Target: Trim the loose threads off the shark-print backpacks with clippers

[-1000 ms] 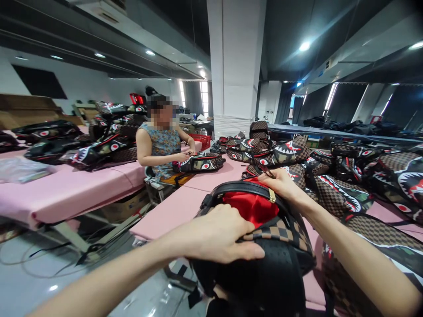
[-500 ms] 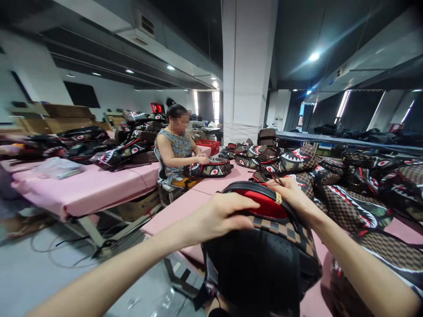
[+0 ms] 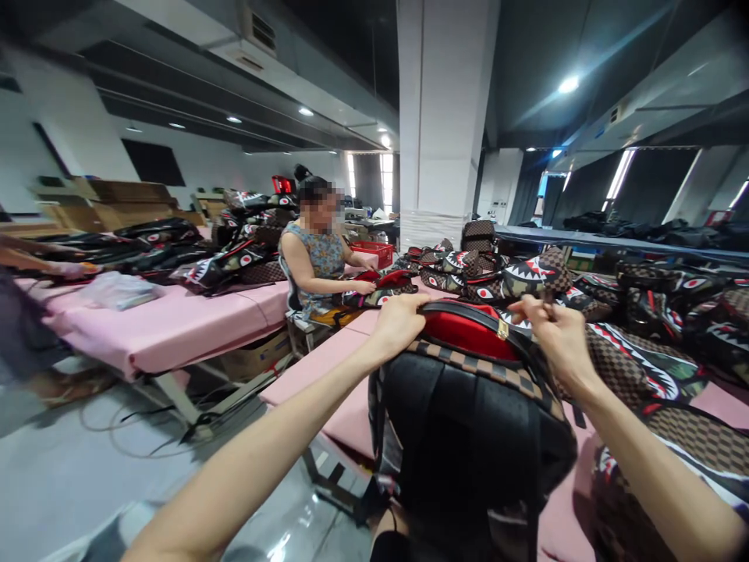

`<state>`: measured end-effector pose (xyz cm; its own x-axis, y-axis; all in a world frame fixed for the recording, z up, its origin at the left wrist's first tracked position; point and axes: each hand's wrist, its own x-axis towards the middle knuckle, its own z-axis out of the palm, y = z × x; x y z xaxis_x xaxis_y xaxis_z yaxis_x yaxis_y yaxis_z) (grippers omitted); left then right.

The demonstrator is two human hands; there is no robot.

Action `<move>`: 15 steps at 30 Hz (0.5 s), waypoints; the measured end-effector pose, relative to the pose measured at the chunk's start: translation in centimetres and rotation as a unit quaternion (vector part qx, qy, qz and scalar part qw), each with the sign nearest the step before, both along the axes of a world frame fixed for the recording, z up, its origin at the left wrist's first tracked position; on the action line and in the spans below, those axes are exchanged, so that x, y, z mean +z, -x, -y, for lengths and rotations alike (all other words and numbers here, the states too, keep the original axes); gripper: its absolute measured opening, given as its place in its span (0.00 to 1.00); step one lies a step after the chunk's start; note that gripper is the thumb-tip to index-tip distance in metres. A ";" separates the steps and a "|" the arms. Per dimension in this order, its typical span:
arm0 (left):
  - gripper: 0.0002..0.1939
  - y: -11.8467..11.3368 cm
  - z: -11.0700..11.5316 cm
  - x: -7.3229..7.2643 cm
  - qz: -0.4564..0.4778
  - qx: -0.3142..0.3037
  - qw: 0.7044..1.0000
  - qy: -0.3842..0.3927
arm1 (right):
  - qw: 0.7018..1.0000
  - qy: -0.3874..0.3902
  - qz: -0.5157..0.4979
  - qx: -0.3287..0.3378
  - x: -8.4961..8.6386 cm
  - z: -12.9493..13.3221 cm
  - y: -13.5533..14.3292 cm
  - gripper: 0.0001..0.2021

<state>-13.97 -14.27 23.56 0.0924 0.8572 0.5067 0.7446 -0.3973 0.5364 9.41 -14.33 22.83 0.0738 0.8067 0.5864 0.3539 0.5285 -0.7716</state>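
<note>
A black backpack (image 3: 468,437) with a brown checkered band stands upright at the table's near edge, its back panel towards me. Its top is unzipped, and red lining (image 3: 471,332) shows inside the opening. My left hand (image 3: 401,324) is closed on the left end of the black-trimmed rim. Beside the right end of the opening, near a gold-coloured metal piece (image 3: 502,329), is my right hand (image 3: 555,336). Its fingers are pinched together around a small dark item, too hidden to name.
Several checkered backpacks with shark-mouth prints (image 3: 644,363) crowd the pink table (image 3: 339,351) on the right. Across it, a seated co-worker (image 3: 321,257) handles another bag. A second pink-covered table (image 3: 175,328) bears more bags and a plastic bag (image 3: 120,289). Another person's arm (image 3: 29,254) shows far left.
My left hand has moved from over the opening to grip the rim's left end. My right hand has shifted right, off the rim. The co-worker's bag now shows red inside.
</note>
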 end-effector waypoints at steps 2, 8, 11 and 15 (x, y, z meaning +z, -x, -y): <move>0.23 -0.1 -0.9 0.3 -0.006 0.020 1.000 0.006 | 0.998 -0.034 0.008 -0.053 -1.0 2.0 -2.1 0.16; 0.26 -0.6 -1.6 0.4 -0.007 0.040 0.999 0.011 | 0.989 -0.052 0.060 -0.126 -4.2 9.6 -5.6 0.11; 0.25 -1.5 -1.6 0.4 0.002 0.046 0.999 0.025 | 0.993 -0.015 0.080 -0.082 -4.7 10.9 -4.6 0.11; 0.21 -1.9 -1.5 0.5 0.015 0.050 0.998 0.024 | 0.988 0.143 -0.006 0.054 -5.6 9.6 -1.0 0.16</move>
